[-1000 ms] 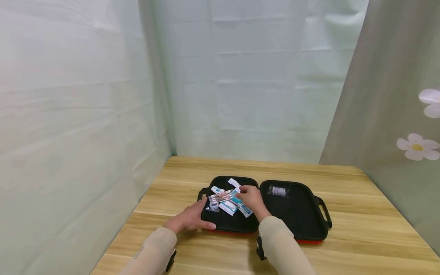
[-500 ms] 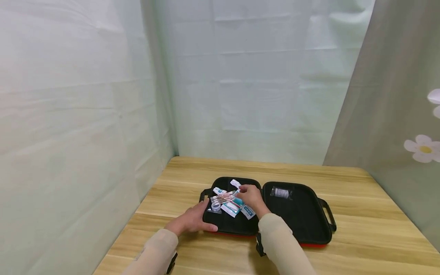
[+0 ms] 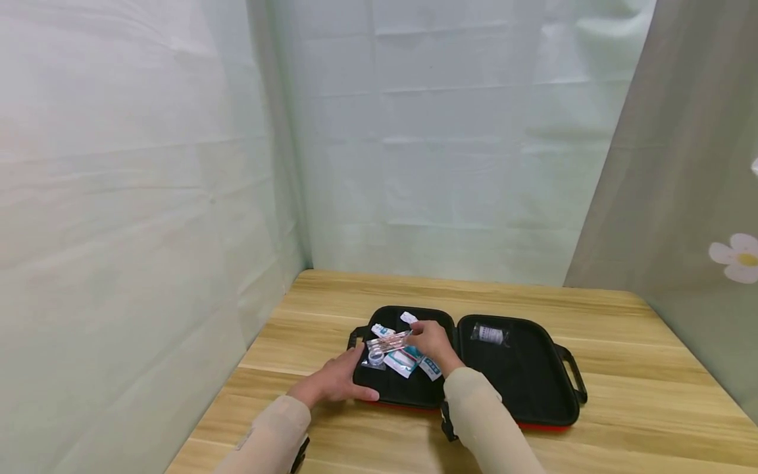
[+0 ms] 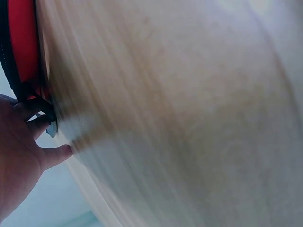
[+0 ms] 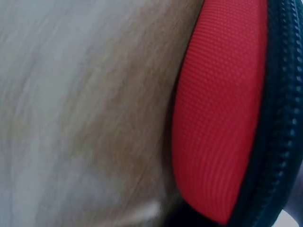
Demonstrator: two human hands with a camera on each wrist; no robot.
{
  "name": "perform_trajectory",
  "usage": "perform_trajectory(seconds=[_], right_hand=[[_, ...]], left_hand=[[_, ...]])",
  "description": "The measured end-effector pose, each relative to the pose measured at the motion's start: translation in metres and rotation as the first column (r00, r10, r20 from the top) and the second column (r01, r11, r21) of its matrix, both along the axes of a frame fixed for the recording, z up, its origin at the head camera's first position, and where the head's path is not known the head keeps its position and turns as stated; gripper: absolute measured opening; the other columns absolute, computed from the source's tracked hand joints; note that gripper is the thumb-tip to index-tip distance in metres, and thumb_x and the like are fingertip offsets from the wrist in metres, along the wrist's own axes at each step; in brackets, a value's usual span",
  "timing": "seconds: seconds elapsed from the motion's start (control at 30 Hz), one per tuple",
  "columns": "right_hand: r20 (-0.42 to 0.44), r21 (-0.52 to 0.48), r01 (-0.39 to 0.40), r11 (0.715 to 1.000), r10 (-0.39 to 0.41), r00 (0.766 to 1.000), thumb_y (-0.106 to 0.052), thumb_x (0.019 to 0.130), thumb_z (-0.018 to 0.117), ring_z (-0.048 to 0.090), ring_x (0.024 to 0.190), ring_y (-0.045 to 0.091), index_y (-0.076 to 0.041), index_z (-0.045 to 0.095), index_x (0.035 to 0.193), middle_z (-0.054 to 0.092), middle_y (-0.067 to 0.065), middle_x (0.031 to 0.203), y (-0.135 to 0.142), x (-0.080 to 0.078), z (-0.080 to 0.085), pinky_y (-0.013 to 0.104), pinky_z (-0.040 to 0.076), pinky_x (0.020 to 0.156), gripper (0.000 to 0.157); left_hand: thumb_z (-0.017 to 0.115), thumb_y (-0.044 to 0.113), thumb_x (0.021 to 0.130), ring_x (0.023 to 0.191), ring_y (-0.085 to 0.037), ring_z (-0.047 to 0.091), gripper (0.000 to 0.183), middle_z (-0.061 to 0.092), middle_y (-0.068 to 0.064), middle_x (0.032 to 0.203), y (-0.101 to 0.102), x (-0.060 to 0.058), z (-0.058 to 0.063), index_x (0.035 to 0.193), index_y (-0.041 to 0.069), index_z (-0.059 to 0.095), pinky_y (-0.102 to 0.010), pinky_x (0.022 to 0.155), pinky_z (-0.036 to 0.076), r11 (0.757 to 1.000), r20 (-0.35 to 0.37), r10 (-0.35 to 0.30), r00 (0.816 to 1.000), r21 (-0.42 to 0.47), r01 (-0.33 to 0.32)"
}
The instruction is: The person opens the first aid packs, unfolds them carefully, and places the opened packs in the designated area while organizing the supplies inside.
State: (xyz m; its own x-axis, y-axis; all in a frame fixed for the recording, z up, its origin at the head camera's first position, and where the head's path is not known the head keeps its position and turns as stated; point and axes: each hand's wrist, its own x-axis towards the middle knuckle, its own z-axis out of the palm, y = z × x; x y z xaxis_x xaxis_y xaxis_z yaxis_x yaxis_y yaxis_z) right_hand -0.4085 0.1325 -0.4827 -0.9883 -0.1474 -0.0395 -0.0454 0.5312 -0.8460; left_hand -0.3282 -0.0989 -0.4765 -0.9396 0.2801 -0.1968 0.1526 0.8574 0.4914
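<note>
Swab pack [image 3: 386, 343] | axis left-right, right end farther | right hand [image 3: 432, 342] pinches it | left hand [image 3: 337, 380] spread, touching case [image 3: 414, 393]

Right hand [image 3: 432, 343] slightly farther left, closer to the striped packet [image 3: 387, 342]

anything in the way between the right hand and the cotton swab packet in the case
Nothing visible: the right hand appears to pinch one end of the cotton swab packet, which lies partly over a teal-and-white packet.
</note>
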Motion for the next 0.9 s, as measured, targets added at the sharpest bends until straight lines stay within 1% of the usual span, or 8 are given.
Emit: perform_trajectory(seconds=[0.17,0.33,0.47,0.6,0.7,0.87,0.9], right_hand=[[-0.003,0.024,-0.019,1.0,0.019,1.0,-0.013,0.088,0.076,0.062,0.096,0.027,0.0,0.067,0.124,0.068,0.015,0.111,-0.002,0.002,0.0,0.046,0.053,0.088,0.04],[-0.014,0.042,-0.029,0.999,0.03,0.999,-0.011,0.086,0.077,0.061,0.089,0.025,0.001,0.069,0.121,0.069,0.014,0.105,-0.003,0.004,-0.001,0.043,0.054,0.085,0.038],[-0.022,0.049,-0.031,0.998,0.032,0.999,-0.012,0.086,0.077,0.06,0.086,0.023,-0.001,0.073,0.113,0.069,0.011,0.101,-0.001,0.004,0.0,0.042,0.054,0.083,0.03],[-0.024,0.034,-0.042,0.999,0.043,0.999,-0.013,0.086,0.077,0.059,0.081,0.022,-0.004,0.075,0.102,0.068,0.008,0.095,0.003,0.004,0.002,0.039,0.054,0.076,0.019],[-0.026,0.026,-0.05,0.998,0.051,0.998,-0.014,0.086,0.078,0.058,0.078,0.021,-0.006,0.074,0.097,0.067,0.006,0.09,0.008,0.002,0.002,0.037,0.053,0.073,0.015],[-0.039,0.017,-0.054,0.998,0.055,0.998,-0.017,0.087,0.078,0.058,0.077,0.018,-0.007,0.072,0.097,0.066,0.005,0.089,0.015,-0.002,0.002,0.035,0.053,0.072,0.016],[-0.035,0.001,-0.056,0.998,0.056,0.998,-0.017,0.087,0.077,0.059,0.076,0.018,-0.006,0.072,0.098,0.066,0.005,0.089,0.016,-0.003,0.001,0.034,0.053,0.071,0.016]], left_hand=[[0.078,0.065,0.071,0.142,-0.043,0.03,0.123,0.028,-0.023,0.157,-0.001,-0.001,-0.001,0.157,0.002,0.018,-0.059,0.112,0.027,1.0,0.001,0.0,1.0,-0.003,0.0],[0.079,0.065,0.071,0.141,-0.042,0.031,0.123,0.028,-0.022,0.158,-0.001,-0.002,-0.001,0.158,0.003,0.017,-0.058,0.113,0.027,1.0,0.012,0.008,1.0,0.009,-0.008],[0.078,0.065,0.071,0.141,-0.042,0.031,0.123,0.028,-0.021,0.158,0.001,-0.004,-0.002,0.158,0.003,0.017,-0.058,0.113,0.027,1.0,0.019,0.007,1.0,0.012,-0.008],[0.079,0.065,0.071,0.142,-0.042,0.03,0.123,0.028,-0.021,0.158,0.002,-0.005,-0.002,0.158,0.003,0.017,-0.058,0.113,0.026,1.0,0.02,0.006,1.0,0.005,-0.006],[0.079,0.065,0.071,0.142,-0.042,0.029,0.122,0.027,-0.021,0.158,0.002,-0.006,-0.001,0.157,0.003,0.018,-0.059,0.113,0.026,1.0,0.018,0.008,1.0,-0.005,-0.008],[0.079,0.064,0.071,0.142,-0.043,0.029,0.121,0.028,-0.022,0.158,0.002,-0.007,0.0,0.157,0.004,0.019,-0.059,0.113,0.025,1.0,0.013,0.006,1.0,-0.012,-0.006],[0.079,0.064,0.071,0.142,-0.043,0.029,0.121,0.028,-0.023,0.158,0.001,-0.008,0.0,0.157,0.004,0.019,-0.059,0.113,0.025,1.0,0.012,0.004,1.0,-0.012,-0.003]])
